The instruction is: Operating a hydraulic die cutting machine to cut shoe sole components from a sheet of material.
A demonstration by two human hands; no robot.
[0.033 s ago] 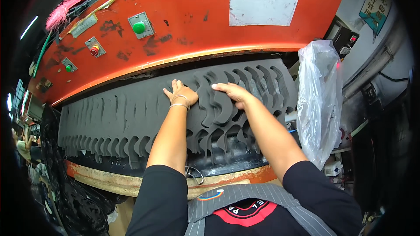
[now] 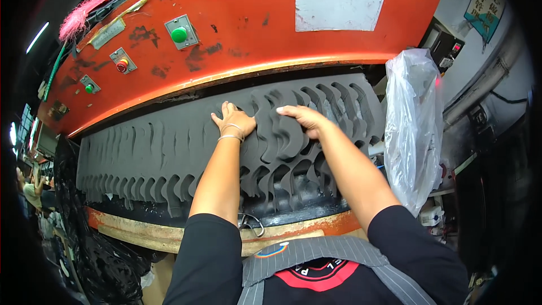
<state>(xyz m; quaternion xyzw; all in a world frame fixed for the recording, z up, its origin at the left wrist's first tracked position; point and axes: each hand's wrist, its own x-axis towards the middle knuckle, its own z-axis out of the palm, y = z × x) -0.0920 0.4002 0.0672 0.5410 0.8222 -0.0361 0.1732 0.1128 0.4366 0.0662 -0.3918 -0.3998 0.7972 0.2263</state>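
A thick dark grey foam sheet [image 2: 180,116] lies across the bed of an orange machine, cut through into rows of wavy shapes. My left hand [image 2: 235,121] rests on it near the middle, fingers spread and pressing down. Just to the right, my right hand [image 2: 307,121] grips the edge of a curved foam piece [image 2: 289,138], thumb on top; its other fingers are mostly hidden. That piece stands a little proud of the sheet. Wavy slots open toward the right end, and scalloped cuts run along the near edge.
Behind the foam rises the orange machine front [image 2: 248,28] with a green button [image 2: 179,35] and a red knob [image 2: 122,65]. A clear plastic bag [image 2: 412,130] hangs at the right. Black plastic sheeting [image 2: 99,237] hangs at the left. A metal loop [image 2: 252,226] sits at the bed's near edge.
My right hand and the curved foam piece have shifted very slightly to the right. My left hand stays in place on the sheet.
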